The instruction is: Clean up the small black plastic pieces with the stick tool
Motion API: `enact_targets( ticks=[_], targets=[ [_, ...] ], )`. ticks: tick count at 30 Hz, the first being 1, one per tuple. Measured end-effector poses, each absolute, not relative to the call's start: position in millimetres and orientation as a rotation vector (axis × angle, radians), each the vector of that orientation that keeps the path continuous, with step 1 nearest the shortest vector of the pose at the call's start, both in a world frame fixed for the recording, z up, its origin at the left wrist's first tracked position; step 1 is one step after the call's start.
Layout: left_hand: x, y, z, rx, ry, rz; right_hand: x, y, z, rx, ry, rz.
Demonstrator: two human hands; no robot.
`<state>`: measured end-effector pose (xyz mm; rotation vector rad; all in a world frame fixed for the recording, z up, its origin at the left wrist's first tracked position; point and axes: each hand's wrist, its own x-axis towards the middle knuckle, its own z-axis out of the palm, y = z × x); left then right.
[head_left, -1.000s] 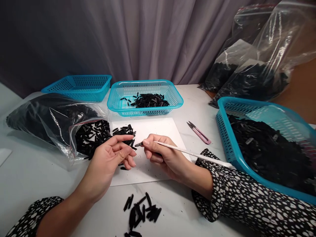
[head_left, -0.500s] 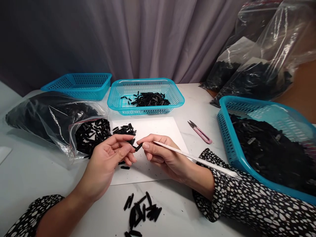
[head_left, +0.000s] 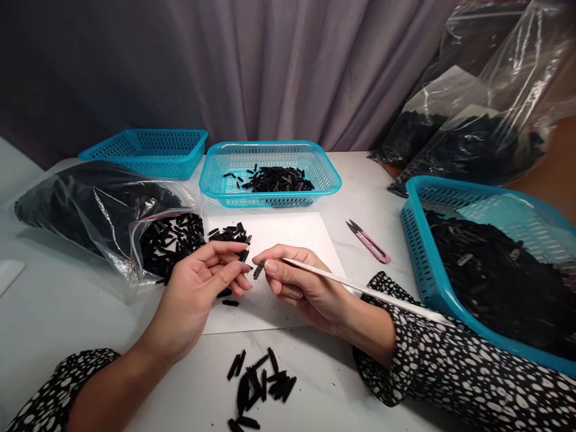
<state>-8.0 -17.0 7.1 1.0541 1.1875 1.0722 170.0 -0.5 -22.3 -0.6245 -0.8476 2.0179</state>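
Right now, your right hand [head_left: 299, 285] is pinching a small black piece [head_left: 258, 269] near the centre of the frame, thumb and index finger closing on it while it is tilting down toward the left. That hand is also holding a thin white stick [head_left: 360, 287], which is slanting toward the lower right over your spotted sleeve [head_left: 450, 372]. Your left hand [head_left: 202, 285] is hovering just left of the piece, fingers loosely curling and the thumb lying close to them; whether those fingertips are gripping a tiny bit, I cannot tell. Beneath both hands, a white sheet [head_left: 279, 315] is lying on the table. Left of centre, a clear plastic bag [head_left: 105, 210] is lying on its side, with black pieces showing at its mouth. A loose pile [head_left: 263, 381] of similar pieces is resting at lower centre. Pink snips [head_left: 371, 246] are lying right of the sheet. A blue basket [head_left: 270, 195] is holding more pieces at upper centre, and a larger basket [head_left: 438, 282] is standing at the right, heaped with black material.
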Motion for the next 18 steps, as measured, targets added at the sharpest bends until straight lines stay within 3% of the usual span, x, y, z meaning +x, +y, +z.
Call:
enact_targets(
  ticks=[3,10,13,18],
  targets=[
    [-9,-16,4,1.064,1.202,1.089,173,-3,-18,-0.626,-1.022,2.004],
    [-11,-14,-2,1.193,1.248,1.097,176,-18,-18,-0.353,-2.13,1.877],
    [-9,-16,1,1.241,1.248,1.104,175,-15,-21,-0.428,-2.058,1.697],
    [-7,-22,7,1.321,1.288,1.064,174,0,-21,-0.96,-1.446,1.424]
  ],
)
